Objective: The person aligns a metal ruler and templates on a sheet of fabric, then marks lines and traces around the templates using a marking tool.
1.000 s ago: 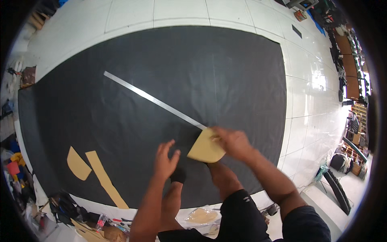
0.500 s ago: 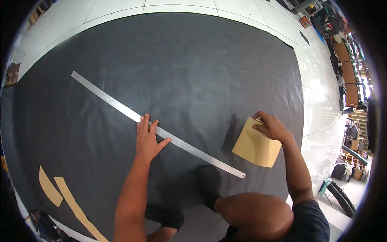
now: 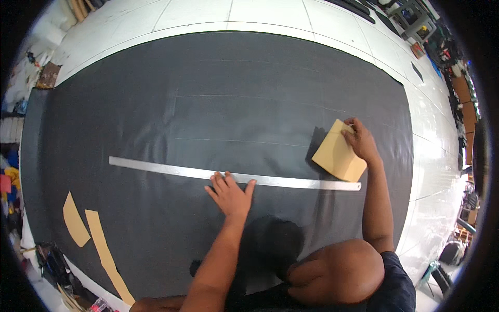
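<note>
A long metal ruler (image 3: 296,182) lies nearly level across a large dark sheet (image 3: 130,119) spread over the floor. My left hand (image 3: 230,196) rests flat at the ruler's middle, its fingers spread and the tips touching the metal. Farther right, my right hand (image 3: 360,141) pinches the upper edge of a tan card template (image 3: 337,153), which is tilted up and casts a shadow on the sheet. The template's lower edge comes close to the ruler's right end; I cannot tell whether they touch. Faint pale lines run across the sheet beyond the ruler.
Two more tan card pieces, a curved one (image 3: 76,221) and a long strip (image 3: 107,255), lie at the near left. Pale floor tiles (image 3: 270,13) border the sheet. My bent knee (image 3: 338,270) is close in front. Assorted items crowd both far sides.
The ruler has turned from a steep slant to nearly level, with my left hand still on it. My right hand and the card template have moved farther away. The whole view has shifted somewhat.
</note>
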`<move>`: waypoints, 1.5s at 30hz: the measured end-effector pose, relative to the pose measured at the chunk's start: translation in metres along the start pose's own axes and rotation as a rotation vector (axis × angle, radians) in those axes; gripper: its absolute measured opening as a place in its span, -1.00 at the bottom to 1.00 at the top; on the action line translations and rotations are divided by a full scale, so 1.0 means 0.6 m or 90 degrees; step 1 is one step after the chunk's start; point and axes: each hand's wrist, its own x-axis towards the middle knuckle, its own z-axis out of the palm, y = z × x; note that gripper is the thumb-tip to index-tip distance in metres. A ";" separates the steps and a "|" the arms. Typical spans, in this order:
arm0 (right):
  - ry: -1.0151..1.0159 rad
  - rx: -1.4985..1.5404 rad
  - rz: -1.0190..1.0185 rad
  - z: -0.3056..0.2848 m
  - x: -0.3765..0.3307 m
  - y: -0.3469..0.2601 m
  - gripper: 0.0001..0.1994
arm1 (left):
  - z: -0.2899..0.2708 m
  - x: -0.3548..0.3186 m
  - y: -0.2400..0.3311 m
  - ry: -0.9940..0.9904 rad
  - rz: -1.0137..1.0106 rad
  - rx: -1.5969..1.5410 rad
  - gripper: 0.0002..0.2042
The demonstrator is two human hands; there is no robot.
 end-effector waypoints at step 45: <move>-0.146 -0.079 -0.157 0.093 0.007 0.114 -0.65 | -0.064 0.096 -0.301 -0.050 -0.177 0.007 0.08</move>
